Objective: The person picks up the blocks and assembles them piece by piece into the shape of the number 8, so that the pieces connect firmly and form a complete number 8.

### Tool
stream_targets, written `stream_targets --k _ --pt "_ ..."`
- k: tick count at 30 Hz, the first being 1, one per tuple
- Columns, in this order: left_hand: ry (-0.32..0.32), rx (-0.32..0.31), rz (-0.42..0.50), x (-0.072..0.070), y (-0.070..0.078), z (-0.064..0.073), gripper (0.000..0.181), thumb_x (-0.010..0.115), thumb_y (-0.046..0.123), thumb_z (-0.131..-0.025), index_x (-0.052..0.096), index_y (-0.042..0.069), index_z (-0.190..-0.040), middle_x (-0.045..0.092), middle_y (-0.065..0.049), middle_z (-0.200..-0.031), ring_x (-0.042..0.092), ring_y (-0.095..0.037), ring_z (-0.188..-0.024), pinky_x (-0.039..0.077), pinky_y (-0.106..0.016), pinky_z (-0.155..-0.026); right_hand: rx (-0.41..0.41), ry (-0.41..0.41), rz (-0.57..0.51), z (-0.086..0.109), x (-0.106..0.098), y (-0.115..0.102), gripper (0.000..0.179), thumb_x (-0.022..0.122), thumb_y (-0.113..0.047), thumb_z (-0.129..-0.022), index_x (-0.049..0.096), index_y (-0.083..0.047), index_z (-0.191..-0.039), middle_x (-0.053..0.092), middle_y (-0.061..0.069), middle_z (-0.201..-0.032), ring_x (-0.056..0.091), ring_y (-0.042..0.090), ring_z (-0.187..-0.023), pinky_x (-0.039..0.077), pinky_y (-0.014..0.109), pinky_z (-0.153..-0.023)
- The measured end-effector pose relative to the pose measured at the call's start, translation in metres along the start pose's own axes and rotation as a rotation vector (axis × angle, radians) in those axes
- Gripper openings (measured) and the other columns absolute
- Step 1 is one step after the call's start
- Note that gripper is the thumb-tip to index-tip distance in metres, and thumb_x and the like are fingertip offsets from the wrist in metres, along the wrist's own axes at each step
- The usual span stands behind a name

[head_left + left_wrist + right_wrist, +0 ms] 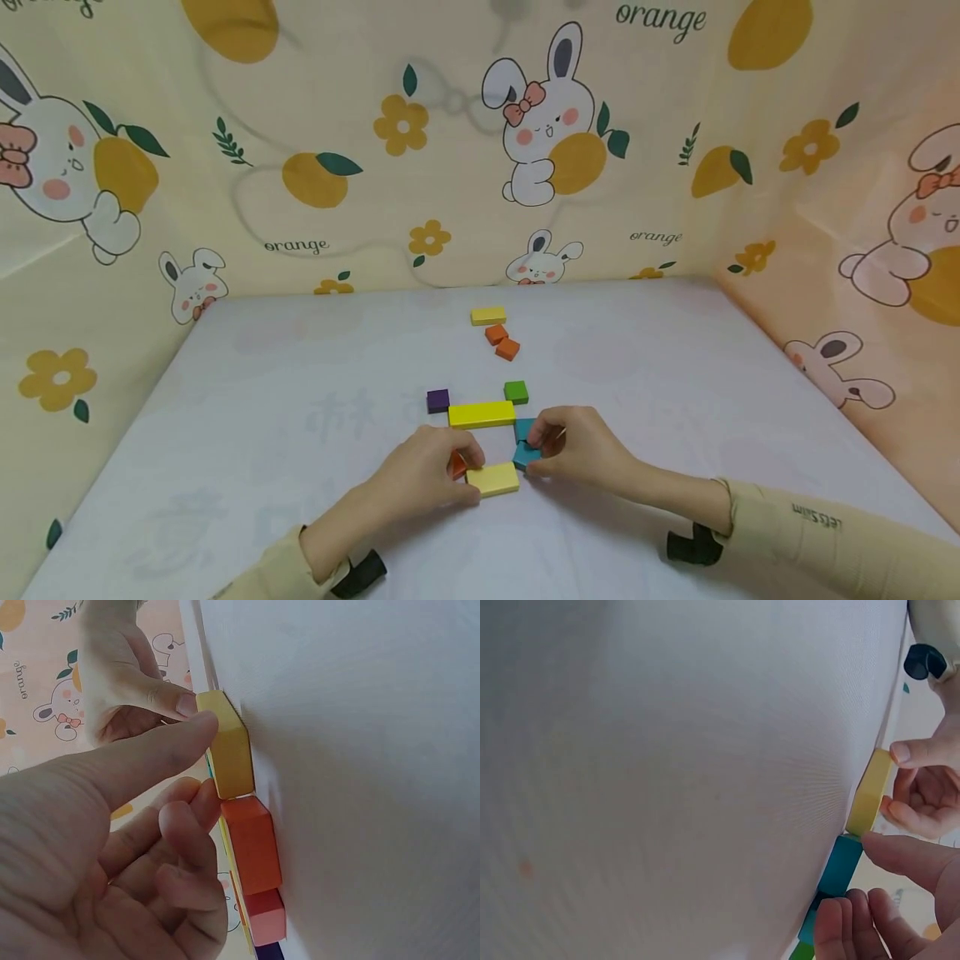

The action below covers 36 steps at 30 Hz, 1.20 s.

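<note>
My left hand [423, 471] pinches the left end of a pale yellow block [497, 480] between thumb and finger. With thumb and fingertips my right hand [588, 446] holds the nearer teal block [527, 457], at the yellow block's far right corner. A second teal block [522, 428] lies just beyond it, partly covered by the fingers. An orange-red block [253, 844] and a pink one [266, 916] line up behind the yellow block's left end, mostly hidden by my left hand in the head view. Farther back lies a long bright yellow block [482, 414], with purple [438, 401] and green [516, 392] blocks at its far corners.
Toward the back of the white table [300, 358] lie another pale yellow block [488, 316] and two orange blocks [507, 348]. A cloth wall [450, 183] printed with rabbits and oranges encloses the table's back and sides.
</note>
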<state>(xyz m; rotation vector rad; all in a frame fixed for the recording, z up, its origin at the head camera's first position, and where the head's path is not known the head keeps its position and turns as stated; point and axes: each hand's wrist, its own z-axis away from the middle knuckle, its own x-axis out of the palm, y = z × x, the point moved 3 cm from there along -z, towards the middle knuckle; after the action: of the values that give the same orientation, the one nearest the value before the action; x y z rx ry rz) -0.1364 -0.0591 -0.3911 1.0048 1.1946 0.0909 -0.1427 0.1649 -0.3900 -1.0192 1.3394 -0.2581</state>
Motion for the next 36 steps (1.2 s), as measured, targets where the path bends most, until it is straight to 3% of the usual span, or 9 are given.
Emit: stream_targets --k 9,15,21,27,36 --pt "0.004 0.005 0.003 -0.001 0.0 0.001 0.027 0.089 0.021 -0.073 0.072 0.017 -0.093 0.064 0.013 -0.085 0.055 -0.01 -0.077 0.047 -0.027 -0.07 -0.008 0.0 0.018 0.0 0.001 0.001 0.025 0.089 -0.007 -0.07 0.068 -0.01 -0.083 0.064 -0.002 -0.08 0.059 0.017 -0.071 0.054 0.027 -0.066" --pt "-0.003 -0.004 0.01 -0.001 0.001 0.002 0.027 0.088 0.021 -0.074 0.072 0.017 -0.094 0.063 0.013 -0.084 0.054 -0.01 -0.076 0.047 -0.027 -0.069 0.005 -0.014 0.024 -0.005 -0.011 -0.001 0.023 0.088 -0.018 -0.074 0.069 -0.013 -0.084 0.064 -0.005 -0.079 0.06 0.017 -0.072 0.054 0.029 -0.067" --pt "-0.012 -0.033 -0.007 -0.001 0.002 0.002 0.026 0.088 0.023 -0.074 0.071 0.018 -0.093 0.062 0.013 -0.083 0.054 -0.011 -0.076 0.047 -0.027 -0.071 0.007 -0.038 0.004 -0.035 -0.035 0.0 0.022 0.084 -0.021 -0.08 0.072 -0.009 -0.092 0.066 -0.005 -0.084 0.061 0.018 -0.078 0.055 0.032 -0.07" --pt "-0.007 -0.035 -0.013 -0.002 0.001 0.002 0.026 0.088 0.023 -0.074 0.071 0.018 -0.093 0.062 0.012 -0.083 0.053 -0.011 -0.076 0.047 -0.027 -0.069 0.103 0.008 -0.035 -0.07 -0.046 0.019 0.025 0.084 -0.019 -0.079 0.074 -0.007 -0.1 0.07 0.004 -0.095 0.061 0.021 -0.086 0.053 0.035 -0.072" --pt "-0.005 -0.005 0.008 0.0 0.001 0.002 0.025 0.087 0.021 -0.074 0.07 0.017 -0.093 0.062 0.012 -0.083 0.053 -0.01 -0.073 0.047 -0.025 -0.066 0.209 -0.037 -0.11 -0.08 -0.035 0.038 0.025 0.087 -0.012 -0.075 0.076 -0.009 -0.097 0.071 0.001 -0.093 0.059 0.025 -0.085 0.049 0.034 -0.069"
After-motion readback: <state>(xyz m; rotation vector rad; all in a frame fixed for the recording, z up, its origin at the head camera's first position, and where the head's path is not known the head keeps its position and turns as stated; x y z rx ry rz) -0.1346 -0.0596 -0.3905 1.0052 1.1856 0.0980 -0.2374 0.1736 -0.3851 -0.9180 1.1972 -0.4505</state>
